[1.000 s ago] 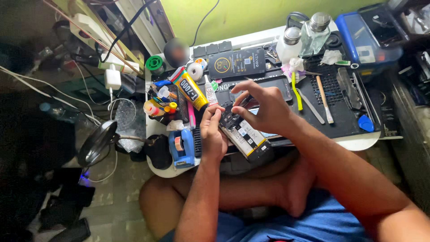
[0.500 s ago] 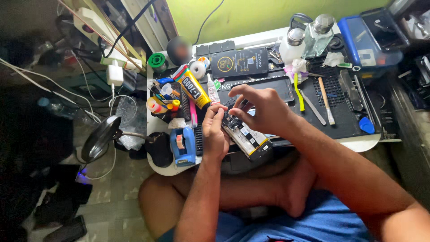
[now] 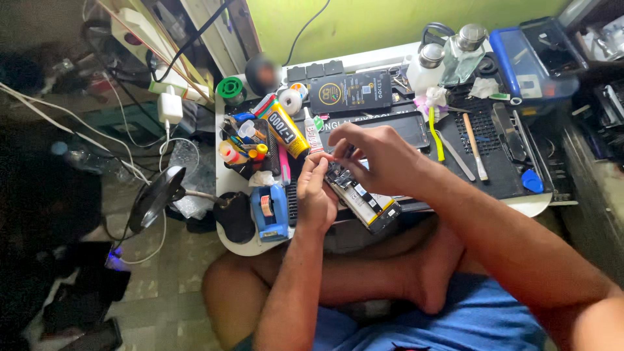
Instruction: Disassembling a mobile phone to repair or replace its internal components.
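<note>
Our left hand [image 3: 316,195] clasps the opened phone [image 3: 361,198] along its edge — our right hand [image 3: 374,156] above it pinches down at the phone's upper end. Its long axis slants from between our hands toward our lap. Just left of the left hand stands a blue tape dispenser [image 3: 270,211]; a yellow glue tube [image 3: 285,130] lies beyond.

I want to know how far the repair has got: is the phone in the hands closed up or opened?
Opened: the phone lies with its back off, battery and inner boards exposed.
</note>
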